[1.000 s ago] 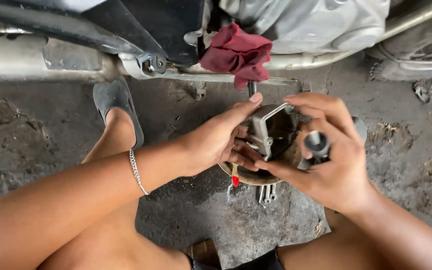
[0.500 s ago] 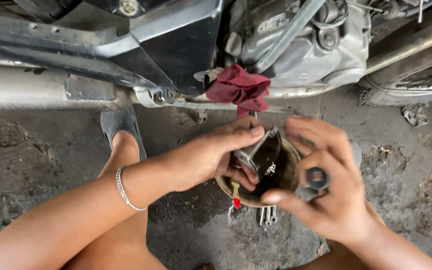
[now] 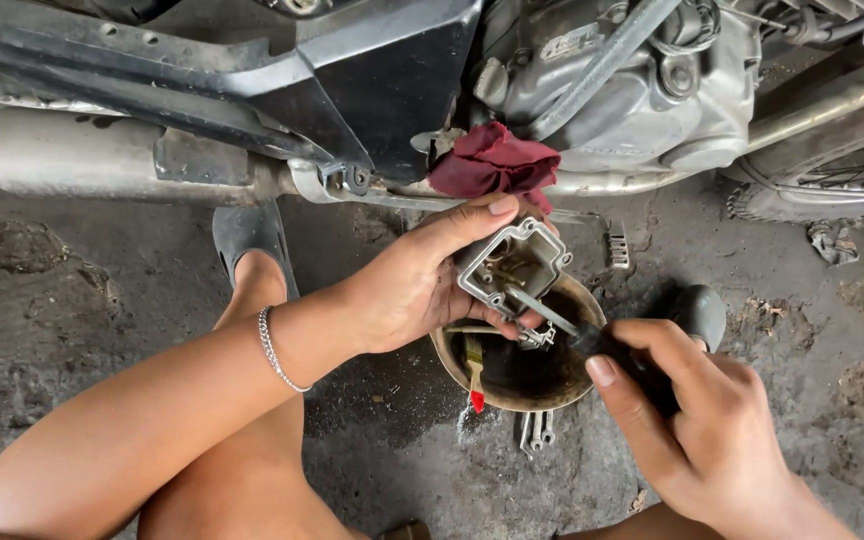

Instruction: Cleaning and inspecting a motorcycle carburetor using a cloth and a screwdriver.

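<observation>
in the middle of the frame the left hand grips a grey metal carburetor body, fingers closed around it, just above a round dirty bowl on the ground. the right hand, at the lower right, is closed around a dark-handled screwdriver; its tip goes inside the carburetor body. a red rag hangs on the motorcycle above.

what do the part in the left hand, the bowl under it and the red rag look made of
The grey boxy engine part in the left hand looks like cast metal, probably aluminium: dull matte grey with a crisp flanged rim. The round brown bowl could be grimy metal or plastic; dirt hides its finish. The dark red rag is soft woven cloth, crumpled in folds.
</observation>
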